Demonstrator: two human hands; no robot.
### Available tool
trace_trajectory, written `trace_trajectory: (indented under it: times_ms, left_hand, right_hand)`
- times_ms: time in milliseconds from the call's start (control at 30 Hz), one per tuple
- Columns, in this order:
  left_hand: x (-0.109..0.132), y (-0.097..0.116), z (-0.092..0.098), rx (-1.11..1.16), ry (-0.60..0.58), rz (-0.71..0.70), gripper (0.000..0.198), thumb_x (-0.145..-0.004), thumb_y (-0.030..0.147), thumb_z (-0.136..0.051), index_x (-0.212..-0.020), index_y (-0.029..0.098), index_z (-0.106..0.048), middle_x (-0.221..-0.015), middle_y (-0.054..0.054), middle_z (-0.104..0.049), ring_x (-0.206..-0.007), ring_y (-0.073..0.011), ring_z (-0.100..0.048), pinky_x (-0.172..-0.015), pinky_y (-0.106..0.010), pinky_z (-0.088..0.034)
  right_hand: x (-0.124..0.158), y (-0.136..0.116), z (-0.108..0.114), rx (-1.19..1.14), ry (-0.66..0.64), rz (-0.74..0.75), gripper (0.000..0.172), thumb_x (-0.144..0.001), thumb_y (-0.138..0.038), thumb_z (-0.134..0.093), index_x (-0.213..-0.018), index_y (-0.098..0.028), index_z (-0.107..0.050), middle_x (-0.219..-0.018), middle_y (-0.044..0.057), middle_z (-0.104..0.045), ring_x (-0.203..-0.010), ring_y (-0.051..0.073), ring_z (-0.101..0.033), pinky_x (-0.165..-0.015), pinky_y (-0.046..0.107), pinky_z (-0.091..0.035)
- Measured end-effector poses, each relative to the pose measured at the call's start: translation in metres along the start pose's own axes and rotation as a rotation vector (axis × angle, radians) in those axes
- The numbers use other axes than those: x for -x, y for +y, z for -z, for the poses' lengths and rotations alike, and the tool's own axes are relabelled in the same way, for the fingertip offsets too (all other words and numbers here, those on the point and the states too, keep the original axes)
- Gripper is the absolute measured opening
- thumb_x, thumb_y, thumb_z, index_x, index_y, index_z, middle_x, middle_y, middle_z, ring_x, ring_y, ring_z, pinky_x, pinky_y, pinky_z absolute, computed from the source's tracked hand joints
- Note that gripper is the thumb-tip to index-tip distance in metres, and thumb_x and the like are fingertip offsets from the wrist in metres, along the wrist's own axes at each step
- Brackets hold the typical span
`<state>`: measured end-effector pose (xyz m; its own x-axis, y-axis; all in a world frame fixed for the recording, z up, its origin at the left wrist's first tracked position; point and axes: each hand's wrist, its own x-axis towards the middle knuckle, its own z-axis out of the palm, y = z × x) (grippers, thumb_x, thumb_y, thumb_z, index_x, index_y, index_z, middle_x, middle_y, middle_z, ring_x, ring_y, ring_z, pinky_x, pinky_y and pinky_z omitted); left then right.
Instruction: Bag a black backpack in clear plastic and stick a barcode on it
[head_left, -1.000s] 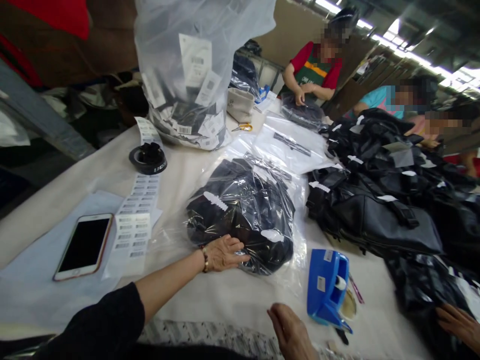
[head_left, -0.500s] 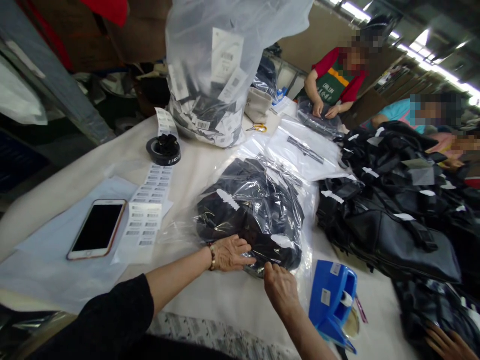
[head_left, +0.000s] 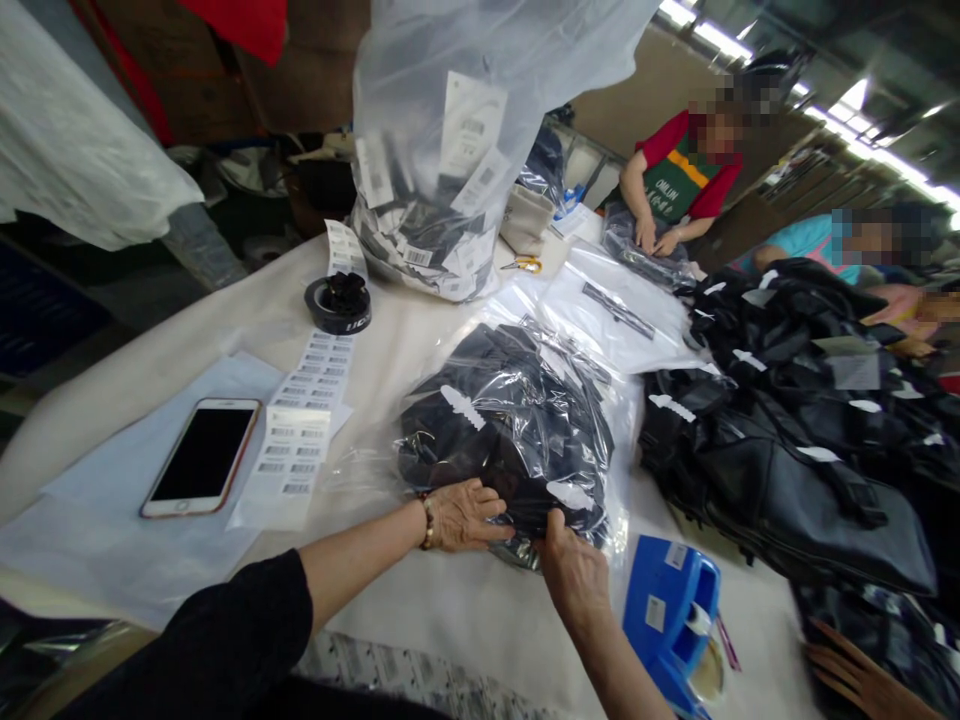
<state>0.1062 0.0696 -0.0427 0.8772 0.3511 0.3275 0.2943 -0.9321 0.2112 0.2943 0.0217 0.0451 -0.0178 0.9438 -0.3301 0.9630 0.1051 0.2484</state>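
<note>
Grip of the left hand (head_left: 466,515) is released: it lies palm down, fingers loosely spread, on the near edge of a black item (head_left: 502,430) inside a clear plastic bag (head_left: 367,458). The right hand (head_left: 576,570) curls its fingers at that same edge, just beside the left; whether they pinch the film, I cannot tell. Bag and contents lie on the worktop (head_left: 420,620) in front of the person, between the label sheets (head_left: 292,455) and a blue plastic device (head_left: 660,600).

The black item looks soft and bulky, likely of modest weight, and should sag rather than hold its shape. The glossy, creased film will probably slide over it and could tear if tugged at one corner. A broad hold at both sides, catching film and contents together, seems safest.
</note>
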Motion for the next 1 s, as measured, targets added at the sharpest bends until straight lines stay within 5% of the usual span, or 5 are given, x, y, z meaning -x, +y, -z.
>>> trace_trajectory:
  times_ms: [233, 500, 733, 867, 1000]
  left_hand:
    - [-0.002, 0.0, 0.002, 0.003, 0.002, -0.002, 0.039, -0.084, 0.044, -0.055, -0.119, 0.027, -0.049, -0.105, -0.005, -0.054, -0.091, -0.0194, -0.047, -0.068, -0.033, -0.032]
    - [-0.001, 0.0, -0.003, 0.028, 0.002, 0.018, 0.037, -0.085, 0.045, -0.056, -0.118, 0.029, -0.051, -0.107, -0.004, -0.054, -0.093, -0.0185, -0.047, -0.069, -0.033, -0.034]
    - [-0.003, 0.008, 0.018, -0.06, -0.02, 0.02, 0.031, -0.086, 0.039, -0.055, -0.114, 0.026, -0.052, -0.098, -0.002, -0.056, -0.086, -0.0166, -0.049, -0.065, -0.032, -0.036]
    - [0.04, 0.013, 0.042, -0.278, 0.175, 0.064, 0.027, -0.092, 0.016, -0.041, -0.118, 0.019, -0.05, -0.108, -0.005, -0.057, -0.103, -0.0174, -0.045, -0.086, -0.034, -0.033]
    - [0.096, 0.002, 0.068, -0.371, 0.157, 0.299, 0.028, -0.093, 0.008, -0.033, -0.112, 0.013, -0.052, -0.105, -0.007, -0.059, -0.1, -0.0182, -0.045, -0.089, -0.037, -0.03]
  right_hand:
    - [-0.008, 0.03, 0.007, -0.096, -0.013, 0.082, 0.007, -0.083, -0.023, -0.053, -0.089, -0.022, -0.05, -0.069, 0.0, -0.068, -0.066, 0.017, -0.067, -0.05, 0.022, -0.032]
    - [0.018, 0.02, -0.019, -0.221, 0.591, 0.172, 0.021, -0.092, -0.028, -0.034, -0.079, -0.022, -0.05, -0.064, 0.0, -0.057, -0.053, 0.014, -0.057, -0.052, 0.025, -0.036]
    - [0.001, -0.016, -0.049, -0.488, 0.386, 0.261, 0.013, -0.085, -0.024, -0.041, -0.095, -0.022, -0.048, -0.082, 0.003, -0.057, -0.076, 0.017, -0.061, -0.062, 0.026, -0.048]
    - [-0.003, -0.014, -0.058, -0.515, 0.314, 0.214, 0.016, -0.079, -0.023, -0.047, -0.095, -0.023, -0.047, -0.088, 0.003, -0.057, -0.081, 0.019, -0.061, -0.068, 0.03, -0.05]
    - [-0.001, -0.013, -0.057, -0.534, 0.323, 0.212, 0.015, -0.079, -0.025, -0.048, -0.094, -0.024, -0.046, -0.086, 0.002, -0.056, -0.08, 0.019, -0.061, -0.067, 0.029, -0.05]
